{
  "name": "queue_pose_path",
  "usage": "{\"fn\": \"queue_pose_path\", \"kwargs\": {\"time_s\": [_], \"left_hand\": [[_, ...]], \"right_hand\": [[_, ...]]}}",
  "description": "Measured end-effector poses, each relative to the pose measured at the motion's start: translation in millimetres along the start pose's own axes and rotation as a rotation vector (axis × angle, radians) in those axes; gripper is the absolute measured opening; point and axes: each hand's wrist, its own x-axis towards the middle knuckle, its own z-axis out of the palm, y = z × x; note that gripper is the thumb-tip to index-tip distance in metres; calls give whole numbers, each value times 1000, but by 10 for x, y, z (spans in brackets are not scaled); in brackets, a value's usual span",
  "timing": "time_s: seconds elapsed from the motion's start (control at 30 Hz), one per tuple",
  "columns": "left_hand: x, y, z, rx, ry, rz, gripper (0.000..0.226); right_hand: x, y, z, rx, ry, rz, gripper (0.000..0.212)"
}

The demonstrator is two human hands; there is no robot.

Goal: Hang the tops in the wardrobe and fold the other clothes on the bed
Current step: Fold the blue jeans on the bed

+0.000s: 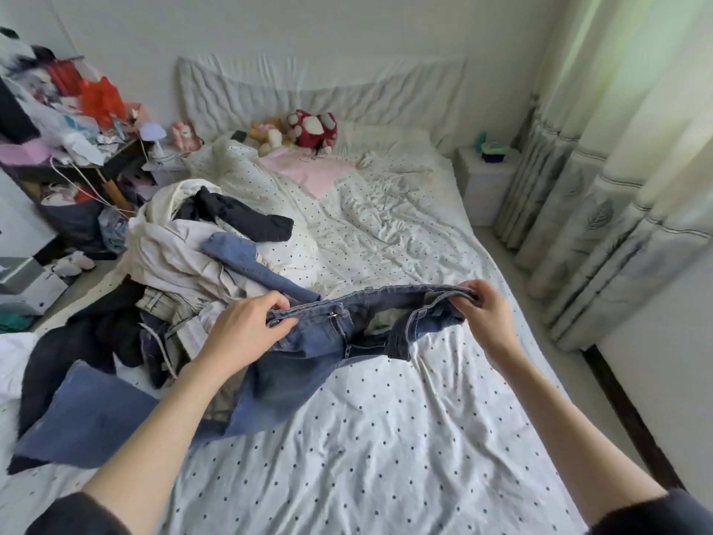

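Observation:
A pair of blue jeans (308,361) hangs by its waistband over the dotted white bed sheet (386,438). My left hand (247,328) grips the waistband's left end and my right hand (484,310) grips its right end, stretching it flat. The fly is open, and the legs trail down to the left across the sheet. A heap of other clothes (185,256) lies on the bed's left side: white garments, a black top (239,214), more denim and dark pieces.
Plush toys (308,129) and a pink cloth (308,169) lie at the headboard. A cluttered shelf (69,129) stands to the left, a white nightstand (486,179) at the far right, with curtains (617,187) along the right wall.

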Motion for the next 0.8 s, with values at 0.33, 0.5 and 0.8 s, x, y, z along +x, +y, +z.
{"fn": "queue_pose_path", "kwargs": {"time_s": [0.33, 0.5, 0.8], "left_hand": [[-219, 670, -424, -82, 279, 252, 17], [15, 1240, -1275, -96, 595, 387, 16], [-33, 2014, -2797, -196, 988, 513, 15]], "right_hand": [[-804, -293, -768, 25, 242, -166, 10], [-784, -1274, -1346, 94, 441, -431, 14], [-1111, -2828, -2184, 228, 694, -825, 19]]}}
